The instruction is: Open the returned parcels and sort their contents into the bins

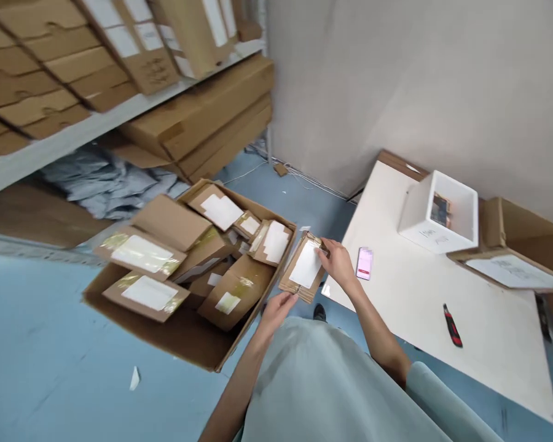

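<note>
Between my hands is a small cardboard parcel [305,265] with a white label on its top face. My right hand [337,261] grips its upper right edge, fingers closed over the side. At the parcel's lower left corner, my left hand [277,310] pinches the edge. Just left of it stands a large open cardboard box [166,341]. Several labelled, taped parcels lie inside that box, among them a flat carton [142,252] and a squarer one [237,291]. The parcel is held close to the box's right wall.
On the right, a white table [410,288] bears a phone [364,263], a red and black utility knife [452,326], a white foam box [437,215] and an open carton [516,252]. Shelving [133,110] with stacked cartons fills the left. A paper scrap [135,378] lies on the blue floor.
</note>
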`<state>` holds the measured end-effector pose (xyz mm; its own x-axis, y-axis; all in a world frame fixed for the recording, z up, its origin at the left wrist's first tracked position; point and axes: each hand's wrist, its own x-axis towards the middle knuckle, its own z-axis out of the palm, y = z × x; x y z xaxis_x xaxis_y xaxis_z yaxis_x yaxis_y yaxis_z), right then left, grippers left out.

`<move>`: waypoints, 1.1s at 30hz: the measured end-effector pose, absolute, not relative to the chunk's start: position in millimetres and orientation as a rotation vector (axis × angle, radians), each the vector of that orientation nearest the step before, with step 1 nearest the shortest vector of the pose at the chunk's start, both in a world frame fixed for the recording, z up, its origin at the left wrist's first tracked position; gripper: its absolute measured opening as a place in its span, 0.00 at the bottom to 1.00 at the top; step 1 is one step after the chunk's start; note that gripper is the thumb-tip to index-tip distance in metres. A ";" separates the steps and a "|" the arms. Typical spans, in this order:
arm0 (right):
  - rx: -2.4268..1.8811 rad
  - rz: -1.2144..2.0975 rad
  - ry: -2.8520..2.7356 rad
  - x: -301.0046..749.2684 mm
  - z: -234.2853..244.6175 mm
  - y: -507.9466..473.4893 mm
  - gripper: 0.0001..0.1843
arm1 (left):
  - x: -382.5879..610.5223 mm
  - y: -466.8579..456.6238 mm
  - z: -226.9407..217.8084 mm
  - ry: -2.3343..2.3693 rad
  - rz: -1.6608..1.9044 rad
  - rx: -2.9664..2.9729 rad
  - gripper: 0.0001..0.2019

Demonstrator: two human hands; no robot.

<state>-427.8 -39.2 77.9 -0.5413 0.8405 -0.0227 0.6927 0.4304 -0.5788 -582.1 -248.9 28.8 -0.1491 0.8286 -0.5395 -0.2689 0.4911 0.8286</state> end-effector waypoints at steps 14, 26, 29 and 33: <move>-2.042 0.669 -2.105 -72.8 10.4 -8.2 0.16 | -269.0 -145.0 -35.5 1.176 0.444 0.668 0.30; -1.797 0.885 -2.058 -86.0 -16.4 -27.0 0.27 | -276.5 -153.3 -17.1 1.128 0.676 0.728 0.28; -1.616 0.996 -2.166 -132.8 -5.8 -29.8 0.26 | -338.3 -161.6 -3.7 1.242 0.855 0.674 0.28; -1.406 1.093 -2.298 -210.9 1.4 -34.9 0.25 | -427.6 -189.5 5.9 1.395 1.060 0.534 0.29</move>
<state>-210.9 -34.9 1.4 -0.5116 0.8412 -0.1750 0.6667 0.2602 -0.6985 -427.6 -189.5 5.9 -0.1512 0.8382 -0.5239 -0.2798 0.4720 0.8360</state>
